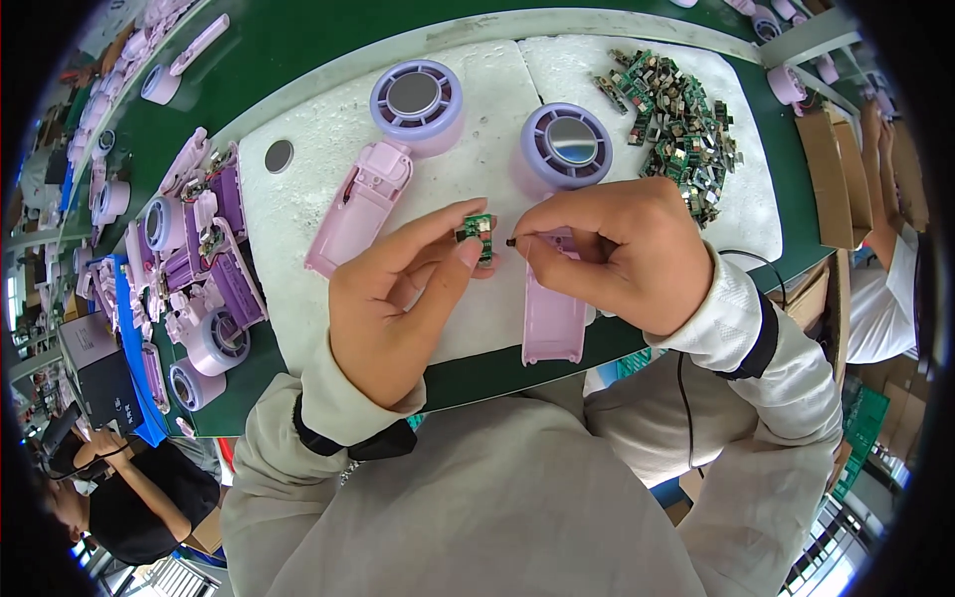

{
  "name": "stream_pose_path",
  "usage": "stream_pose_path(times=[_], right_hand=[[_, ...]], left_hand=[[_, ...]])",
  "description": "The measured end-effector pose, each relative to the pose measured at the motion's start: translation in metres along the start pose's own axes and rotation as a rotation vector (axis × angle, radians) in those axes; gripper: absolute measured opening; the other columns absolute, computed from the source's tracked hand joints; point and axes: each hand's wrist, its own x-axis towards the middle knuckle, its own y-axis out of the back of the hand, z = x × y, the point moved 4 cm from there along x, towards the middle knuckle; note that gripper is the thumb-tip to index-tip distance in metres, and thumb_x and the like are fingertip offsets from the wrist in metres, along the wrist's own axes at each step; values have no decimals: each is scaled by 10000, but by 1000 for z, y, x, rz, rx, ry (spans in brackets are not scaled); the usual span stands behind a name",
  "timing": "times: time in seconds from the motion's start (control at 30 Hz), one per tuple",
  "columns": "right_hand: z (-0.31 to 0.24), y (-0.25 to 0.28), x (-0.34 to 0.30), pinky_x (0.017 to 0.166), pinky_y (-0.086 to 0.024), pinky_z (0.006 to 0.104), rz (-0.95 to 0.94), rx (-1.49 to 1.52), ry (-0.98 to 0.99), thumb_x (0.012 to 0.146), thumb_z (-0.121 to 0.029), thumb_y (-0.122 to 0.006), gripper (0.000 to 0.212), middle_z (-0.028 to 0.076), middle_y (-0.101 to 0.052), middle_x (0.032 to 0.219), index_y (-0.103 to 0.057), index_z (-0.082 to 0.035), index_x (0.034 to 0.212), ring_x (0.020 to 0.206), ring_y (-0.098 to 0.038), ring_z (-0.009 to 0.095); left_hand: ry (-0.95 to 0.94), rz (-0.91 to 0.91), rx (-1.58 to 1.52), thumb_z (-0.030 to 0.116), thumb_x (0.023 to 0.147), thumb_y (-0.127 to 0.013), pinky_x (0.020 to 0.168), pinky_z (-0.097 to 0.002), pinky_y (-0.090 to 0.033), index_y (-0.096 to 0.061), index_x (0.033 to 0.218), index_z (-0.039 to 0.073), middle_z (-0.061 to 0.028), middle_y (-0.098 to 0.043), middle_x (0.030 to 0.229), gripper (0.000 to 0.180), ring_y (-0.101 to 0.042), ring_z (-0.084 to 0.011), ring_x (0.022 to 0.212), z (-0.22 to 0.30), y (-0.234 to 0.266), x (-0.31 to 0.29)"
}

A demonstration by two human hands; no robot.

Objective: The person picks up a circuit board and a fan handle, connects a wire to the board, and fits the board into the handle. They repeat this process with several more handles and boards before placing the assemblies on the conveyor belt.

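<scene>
A small green circuit board (478,235) is pinched between the thumb and fingers of my left hand (383,308). Close to its right side, my right hand (627,249) pinches a tiny dark piece (511,242) whose kind I cannot make out. Under my right hand lies a pink handheld-fan shell, its handle half (553,318) toward me and its purple round head (565,149) beyond; the hand covers part of it. A second pink handle (360,209) with a purple fan head (416,99) lies farther left on the white foam board (477,169).
Several circuit boards form a heap (681,129) at the foam's far right. A round silver disc (280,156) lies at its left. Pink and purple fan parts (204,269) are piled beyond the left edge. A cardboard box (834,179) stands at right; other people sit either side.
</scene>
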Motion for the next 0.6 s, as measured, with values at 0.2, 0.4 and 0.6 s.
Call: stream_pose_path(times=[0.2,0.4,0.6], right_hand=[[0,-1,0,437,-375,270,9,43,-15,789,-62,-724,102,45,-574,562,-732,-36,888,434,-492,121],[-2,1,0,434,-352,261,-24,48,-33,788,-61,-728,96,30,-524,522,-735,-44,883,422,-458,109],[-2,5,-3,444,-323,246,-60,138,-126,799,-15,-753,123,6,-523,523,-750,-43,918,434,-419,65]], left_hand=[[-46,-83,-4,-49,967,-569,871,-322,-551,-601,1287,-63,-161,-682,1139,322,-681,-203,985,-5,-3,-2],[-110,-128,75,-51,971,-565,866,-327,-556,-603,1295,-42,-181,-677,1148,326,-675,-214,1001,-2,-3,-2],[-39,-219,-95,-33,982,-563,914,-336,-556,-605,1288,-45,-167,-658,1166,308,-665,-217,1039,-10,1,2]])
